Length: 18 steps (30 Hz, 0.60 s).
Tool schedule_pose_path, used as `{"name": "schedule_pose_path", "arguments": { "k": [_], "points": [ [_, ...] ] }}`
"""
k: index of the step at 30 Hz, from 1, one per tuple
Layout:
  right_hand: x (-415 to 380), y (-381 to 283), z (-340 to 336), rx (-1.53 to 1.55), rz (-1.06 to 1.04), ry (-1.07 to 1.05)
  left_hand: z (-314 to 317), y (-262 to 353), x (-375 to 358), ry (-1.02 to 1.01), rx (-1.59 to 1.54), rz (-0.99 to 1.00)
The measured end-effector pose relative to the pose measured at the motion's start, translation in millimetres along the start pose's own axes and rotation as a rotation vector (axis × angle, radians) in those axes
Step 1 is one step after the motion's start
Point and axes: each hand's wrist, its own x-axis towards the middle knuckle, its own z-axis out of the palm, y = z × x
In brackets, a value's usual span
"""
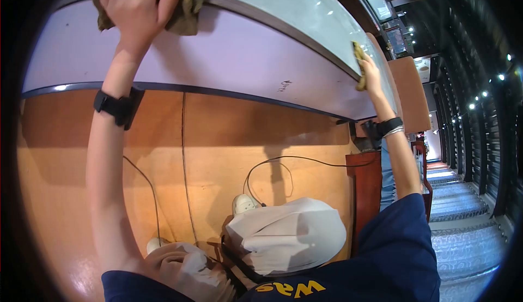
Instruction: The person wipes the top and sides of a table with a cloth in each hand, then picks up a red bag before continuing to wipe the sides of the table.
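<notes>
At the upper left, my left hand (139, 2) is closed on a bunched olive-brown cloth (188, 8). It presses the cloth over the dark edge strip (261, 20) of a long pale panel (218, 51). Farther along the same edge, to the right, my right hand (372, 77) grips another olive cloth (359, 62) against the glossy light surface (305, 8) beyond the strip. Both arms are stretched out, each with a black band on the wrist. A small dark scribble marks the panel near its lower right.
Thin black cables (283, 157) run across the tan wooden floor (218, 127), close to my white shoes (243, 204). A reddish wooden piece (366, 193) stands by my right arm, and a brown padded seat (409, 92) lies beyond it. Bluish patterned seating (463, 247) lines the far right.
</notes>
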Motion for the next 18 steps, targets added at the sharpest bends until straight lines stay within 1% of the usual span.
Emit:
{"name": "schedule_pose_path", "arguments": {
  "k": [1, 3, 5, 9, 11, 13, 14, 16, 17, 18],
  "points": [
    [-2, -21, 13, -0.086, -0.120, -0.011, 4, -4, -3, -0.013, 0.032, 0.018],
    [-6, -62, 46, -0.135, -0.364, -0.049, 4, -3, -1, -0.012, -0.076, 0.013],
    [-8, -107, 82, -0.153, -0.471, -0.051, 10, -9, -11, -0.001, -0.059, 0.022],
    [-6, -183, 150, -0.140, -0.804, 0.001, 6, -10, -12, -0.029, -0.035, 0.038],
    [-6, -219, 187, -0.101, -0.961, 0.086, 4, -4, -8, -0.066, -0.004, -0.006],
    [-23, -252, 215, -0.098, -0.929, 0.212, 8, -6, -12, -0.079, -0.001, 0.006],
    [-30, -257, 232, -0.087, -0.919, 0.216, 10, -8, -16, -0.057, -0.016, 0.008],
    [-38, -264, 257, -0.150, -0.835, 0.510, 12, -9, -19, -0.044, -0.018, 0.007],
    [-38, -263, 259, -0.135, -0.832, 0.513, 12, -8, -20, -0.049, -0.010, 0.019],
    [-38, -261, 261, -0.139, -0.870, 0.573, 12, -6, -22, -0.043, 0.023, -0.007]
  ]
}}
